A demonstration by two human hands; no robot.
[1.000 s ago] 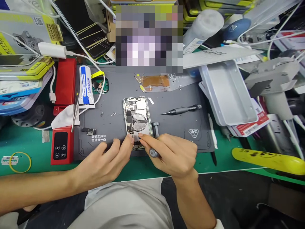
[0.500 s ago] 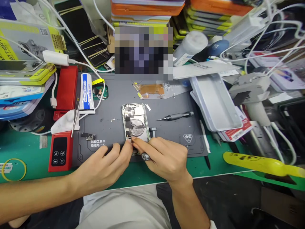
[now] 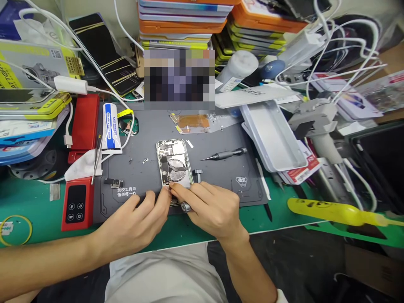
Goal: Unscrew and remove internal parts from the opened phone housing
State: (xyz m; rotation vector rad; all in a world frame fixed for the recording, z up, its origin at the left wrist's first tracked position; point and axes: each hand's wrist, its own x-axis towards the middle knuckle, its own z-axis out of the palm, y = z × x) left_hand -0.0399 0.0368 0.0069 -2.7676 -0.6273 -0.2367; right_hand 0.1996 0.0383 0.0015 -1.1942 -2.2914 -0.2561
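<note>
An opened smartphone (image 3: 178,174) lies on the dark mat, its circuit board, silver inner parts and a round coil exposed. My left hand (image 3: 132,221) has bent fingers, with fingertips gripping the phone's lower left part. From the right, my right hand (image 3: 213,210) is closed, its thumb and forefinger meeting low inside the phone. What lies between those fingertips is too small to make out. A dark grey screwdriver (image 3: 185,207) is tucked in my right palm, its cross-marked round end sticking out. Both hands cover the phone's bottom end.
Beside the phone sits a grey T-shaped piece (image 3: 198,173). A precision screwdriver (image 3: 224,155) lies to the right. On the left are a small black part (image 3: 113,182), tweezers (image 3: 97,162), a red device (image 3: 77,204) and a white-blue tube (image 3: 111,128). A white tray (image 3: 274,136) stands right.
The view has shifted, showing more of the back of the bench. My right fingertips and the screwdriver have moved left over the phone, closer to my left fingertips. My left hand stays at the phone.
</note>
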